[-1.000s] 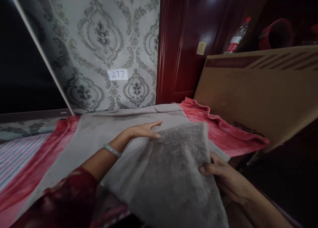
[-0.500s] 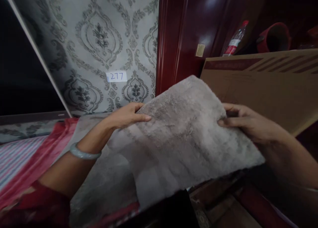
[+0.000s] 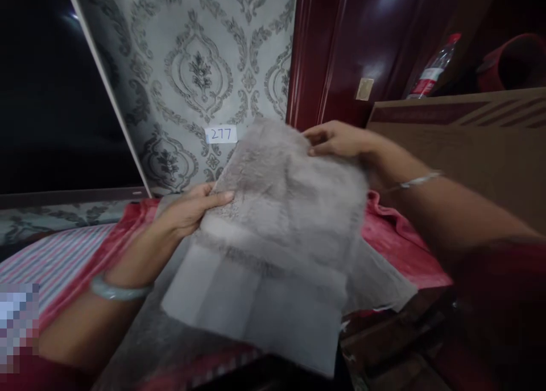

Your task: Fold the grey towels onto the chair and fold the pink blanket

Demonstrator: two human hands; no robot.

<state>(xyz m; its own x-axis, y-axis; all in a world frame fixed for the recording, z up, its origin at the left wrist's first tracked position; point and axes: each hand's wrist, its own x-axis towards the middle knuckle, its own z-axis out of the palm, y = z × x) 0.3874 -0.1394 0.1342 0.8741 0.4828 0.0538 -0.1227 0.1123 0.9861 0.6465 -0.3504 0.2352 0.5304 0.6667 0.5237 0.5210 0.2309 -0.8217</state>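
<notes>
Far L, from where I stand: striped sheet (image 3: 72, 252), red blanket (image 3: 134, 215) beside it. Next, L hand (image 3: 194, 209): closed on L edge of grey plush cloth (image 3: 281, 192), thumb on near face, fingers mostly hidden behind. Ctr: cloth held up in front of person, tilted, folded in layers; smoother panel hangs below, a bit blurred. Est. light, soft, v. limp; prob. not fragile, pile prob. grips OK, smooth side maybe slicker. Layers could slip apart if only one is pinched. R hand (image 3: 336, 141): part curled, thumb + fingers pinching upper R edge; no. of layers caught, can't tell. Best hold (my view): opp. edges, all layers together, thumbs on top. Far R: cardboard box (image 3: 464, 163), apart from cloth.
</notes>
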